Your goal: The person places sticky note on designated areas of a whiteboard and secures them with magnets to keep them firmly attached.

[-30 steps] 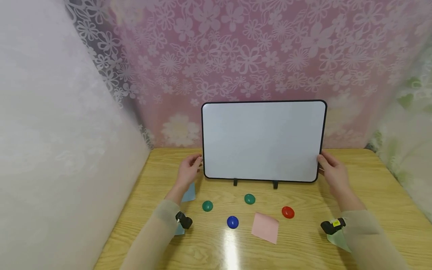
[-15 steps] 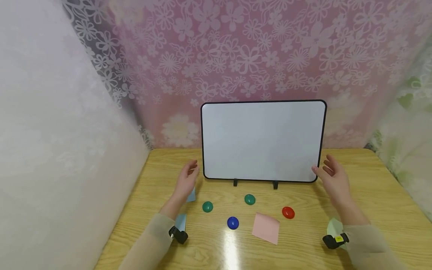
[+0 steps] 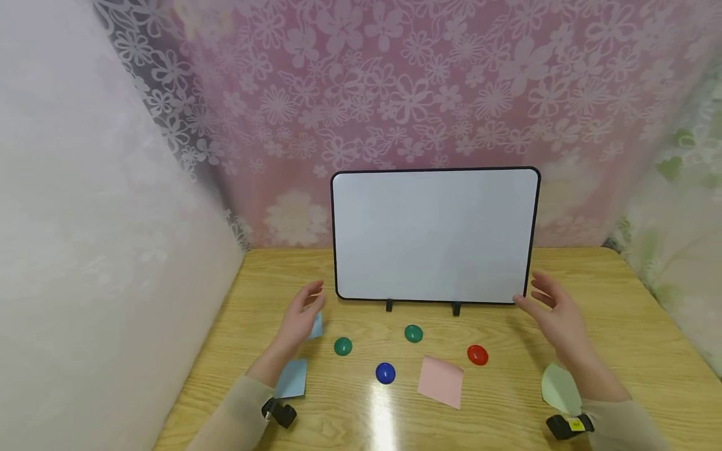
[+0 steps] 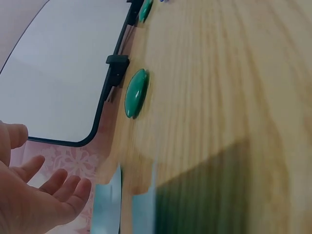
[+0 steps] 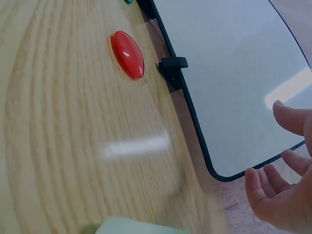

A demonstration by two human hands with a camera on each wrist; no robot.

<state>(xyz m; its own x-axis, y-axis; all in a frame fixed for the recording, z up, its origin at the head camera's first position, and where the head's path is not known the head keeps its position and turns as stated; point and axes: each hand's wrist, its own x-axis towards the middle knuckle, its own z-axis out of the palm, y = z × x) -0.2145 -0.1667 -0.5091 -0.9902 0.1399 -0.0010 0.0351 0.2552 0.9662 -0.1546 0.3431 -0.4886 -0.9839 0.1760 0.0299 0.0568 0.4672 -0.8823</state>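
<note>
A whiteboard (image 3: 434,235) with a thin black frame stands upright on two small black feet (image 3: 455,308) at the back of the table. My left hand (image 3: 299,316) hovers off its lower left corner, fingers relaxed and holding nothing. Off the lower right corner is my right hand (image 3: 558,316), its thumb overlapping the frame's edge in the head view and nothing in its grasp. Between the hands lie two green round magnets (image 3: 343,346), a blue round one (image 3: 385,373) and a red round magnet (image 3: 477,355).
A pink sticky note (image 3: 441,382) lies at the front middle of the wooden table (image 3: 338,419). Two blue notes (image 3: 291,379) are by my left forearm, and a pale green note (image 3: 561,388) is by my right wrist. A floral curtain (image 3: 395,81) hangs behind the board.
Both hands have let go of the whiteboard's side edges and drawn back toward me. The board stays standing, and more of the blue and green notes shows.
</note>
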